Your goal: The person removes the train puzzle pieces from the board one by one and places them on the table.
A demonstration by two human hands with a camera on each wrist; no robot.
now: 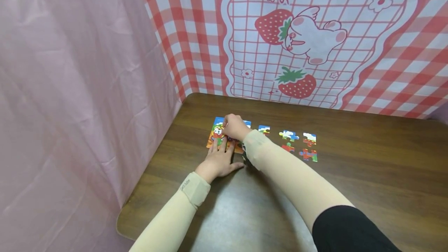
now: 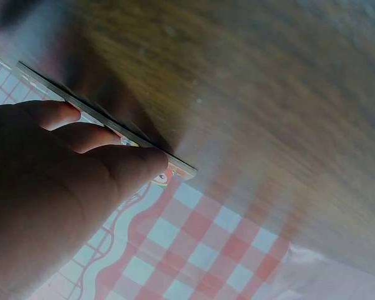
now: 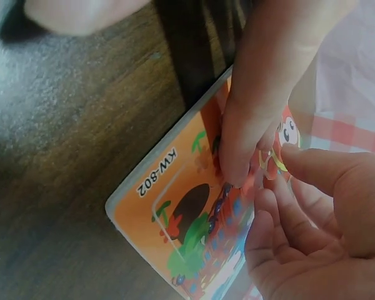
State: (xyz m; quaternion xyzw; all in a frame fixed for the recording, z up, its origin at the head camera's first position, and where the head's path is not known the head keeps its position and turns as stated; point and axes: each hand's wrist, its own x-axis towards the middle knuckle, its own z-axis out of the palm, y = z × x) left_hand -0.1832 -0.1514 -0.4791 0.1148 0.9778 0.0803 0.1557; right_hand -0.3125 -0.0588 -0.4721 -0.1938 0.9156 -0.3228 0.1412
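Note:
A colourful jigsaw puzzle board (image 1: 218, 121), with a cartoon scene and "KW-802" printed on its orange border, lies on the table's far left part. My left hand (image 1: 218, 163) rests on its near side, fingers spread straight over the picture and thumb out to the right. Over the board, my right hand (image 1: 236, 127) pinches a small puzzle piece (image 3: 272, 164) between thumb and fingertips. That piece sits right at the picture, beside the left hand's fingertips, and is mostly hidden by the fingers. In the left wrist view, the board's edge (image 2: 181, 167) shows beneath the left fingers.
Loose puzzle pieces lie right of the board: a blue one (image 1: 264, 129), a blue and white one (image 1: 289, 135), a red one (image 1: 288, 147) and two at the far right (image 1: 309, 139). Beyond the brown table (image 1: 364, 158) hangs a checked strawberry cloth (image 1: 196, 49); a pink curtain (image 1: 70, 88) borders the left.

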